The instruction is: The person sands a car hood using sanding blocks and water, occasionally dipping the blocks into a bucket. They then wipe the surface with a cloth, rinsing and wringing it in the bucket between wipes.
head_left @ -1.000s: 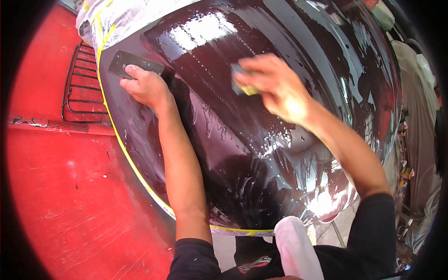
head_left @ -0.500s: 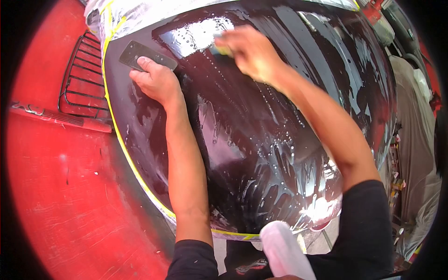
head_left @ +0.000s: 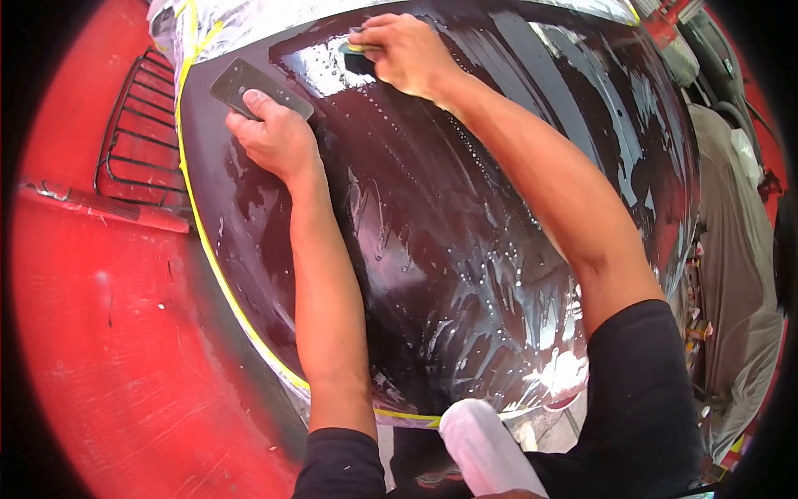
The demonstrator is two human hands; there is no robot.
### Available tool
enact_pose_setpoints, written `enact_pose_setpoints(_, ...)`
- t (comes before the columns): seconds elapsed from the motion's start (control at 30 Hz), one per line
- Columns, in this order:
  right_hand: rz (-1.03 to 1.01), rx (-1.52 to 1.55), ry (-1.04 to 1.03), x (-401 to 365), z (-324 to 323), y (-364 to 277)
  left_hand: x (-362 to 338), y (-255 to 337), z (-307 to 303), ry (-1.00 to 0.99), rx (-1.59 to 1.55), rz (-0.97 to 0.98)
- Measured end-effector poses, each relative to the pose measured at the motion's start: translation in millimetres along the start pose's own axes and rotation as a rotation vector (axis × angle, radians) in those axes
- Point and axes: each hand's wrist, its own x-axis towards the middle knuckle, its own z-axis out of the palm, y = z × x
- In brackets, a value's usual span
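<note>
The dark, wet car hood (head_left: pixel 432 208) spreads in front of me, streaked with water and droplets. My left hand (head_left: pixel 278 137) is closed on a flat dark grey sanding pad (head_left: pixel 237 81), thumb on top, over the hood's left side. Up near the hood's far edge, my right hand (head_left: pixel 411 54) grips a small yellow-and-dark-green wiping pad (head_left: pixel 359 50) by its edge. This pad overlaps a bright, wet reflection, and its lower part is in shadow.
Yellow tape (head_left: pixel 249 328) edges the hood, and white masking sheet (head_left: pixel 274 29) covers the area beyond it. At left, a black metal rack (head_left: pixel 145 129) is on the red floor (head_left: pixel 100 358). A grey-brown cover (head_left: pixel 736 266) drapes something at right.
My right hand has moved left and slightly up across the hood with the wiping pad. My left hand stays nearly in place, still on the sanding pad. The view has shifted slightly.
</note>
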Motion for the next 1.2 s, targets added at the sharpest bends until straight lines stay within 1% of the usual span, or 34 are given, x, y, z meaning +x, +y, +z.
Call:
enact_pose_setpoints(0.03, 0.012, -0.04, -0.026, 3, 4, -1, 0, -1, -1, 0.009, 0.006, -0.001)
enact_pose_setpoints(0.07, 0.032, 0.038, -0.174, -16, -4, -1, 0, -3, -1, 0.017, -0.011, -0.001)
enact_pose_setpoints(0.1, 0.054, 0.104, -0.319, -41, -38, -25, 1, -2, 2, 0.019, -0.038, -0.001)
enact_pose_setpoints(0.17, -0.004, 0.239, -0.137, -118, -77, -65, 3, -3, 2, 0.011, -0.044, -0.034)
enact_pose_setpoints(0.2, 0.048, 0.26, -0.181, -146, -92, -73, 4, -4, 1, 0.013, -0.039, -0.06)
enact_pose_setpoints(0.23, 0.097, 0.291, -0.223, -153, -98, -81, 5, -3, -1, 0.017, -0.035, -0.065)
enact_pose_setpoints(0.27, 0.008, 0.209, -0.301, -146, -96, -73, 4, -1, 0, 0.023, -0.043, -0.053)
enact_pose_setpoints(0.3, -0.043, 0.215, -0.287, -126, -81, -64, 2, 1, 0, 0.022, -0.047, -0.045)
enact_pose_setpoints(0.33, -0.155, 0.348, -0.143, -96, -51, -45, 2, 1, -1, 0.022, -0.07, -0.046)
enact_pose_setpoints(0.37, -0.106, 0.244, -0.261, -53, -37, -43, 2, -1, -1, 0.035, -0.06, -0.048)
enact_pose_setpoints(0.4, -0.085, 0.188, -0.253, -24, -5, -29, 4, -3, 0, 0.042, -0.058, -0.037)
enact_pose_setpoints(0.43, -0.076, 0.179, -0.084, -10, 21, -26, 4, -4, 0, 0.045, -0.06, -0.028)
enact_pose_setpoints(0.5, 0.049, 0.16, -0.311, -16, 6, -37, 6, -7, -4, 0.026, -0.09, -0.059)
enact_pose_setpoints(0.57, -0.044, 0.233, -0.154, -87, -44, -70, 12, -7, -3, 0.042, -0.173, -0.098)
enact_pose_setpoints(0.6, 0.001, 0.241, -0.243, -125, -74, -86, 13, -6, -3, 0.04, -0.175, -0.104)
enact_pose_setpoints(0.63, 0.049, 0.252, -0.332, -147, -91, -95, 10, -3, -2, 0.048, -0.154, -0.079)
enact_pose_setpoints(0.67, 0.051, 0.255, -0.341, -145, -89, -95, 9, -3, -4, 0.059, -0.129, -0.055)
enact_pose_setpoints(0.73, -0.027, 0.275, -0.355, -128, -76, -85, 12, -4, -2, 0.047, -0.134, -0.049)
enact_pose_setpoints(0.77, -0.097, 0.349, -0.227, -102, -48, -67, 9, -5, -1, 0.033, -0.138, -0.045)
enact_pose_setpoints(0.8, -0.158, 0.239, -0.187, -70, -17, -51, 7, 1, -5, 0.028, -0.103, -0.065)
enact_pose_setpoints(0.83, -0.001, 0.197, -0.467, -21, -3, -46, 6, 0, -6, 0.03, -0.096, -0.065)
enact_pose_setpoints(0.87, -0.01, 0.138, -0.29, -5, 17, -41, 8, -3, -5, 0.04, -0.09, -0.047)
enact_pose_setpoints(0.9, -0.067, 0.236, -0.036, -11, 32, -36, 11, -5, -3, 0.043, -0.086, -0.034)
enact_pose_setpoints(0.93, -0.039, 0.226, -0.181, -27, 17, -39, 10, -6, -2, 0.067, -0.086, -0.012)
enact_pose_setpoints(0.97, -0.014, 0.207, -0.322, -49, -9, -43, 8, -6, -1, 0.049, -0.093, -0.029)
enact_pose_setpoints(1.0, -0.015, 0.111, -0.241, -92, -53, -67, 8, -4, 0, 0.034, -0.115, -0.026)
enact_pose_setpoints(1.03, -0.023, 0.201, -0.269, -132, -88, -73, 7, -5, -1, 0.02, -0.132, -0.029)
enact_pose_setpoints(1.1, 0.182, 0.184, -0.396, -191, -152, -111, 6, -1, -1, -0.001, -0.119, -0.045)
enact_pose_setpoints(1.13, 0.21, 0.188, -0.377, -209, -161, -113, 4, -1, -2, -0.026, -0.095, -0.038)
enact_pose_setpoints(1.17, 0.142, 0.137, -0.396, -196, -157, -109, 4, -1, 1, -0.021, -0.106, -0.04)
enact_pose_setpoints(1.2, 0.115, 0.142, -0.338, -176, -142, -95, 1, -2, 2, -0.02, -0.082, 0.008)
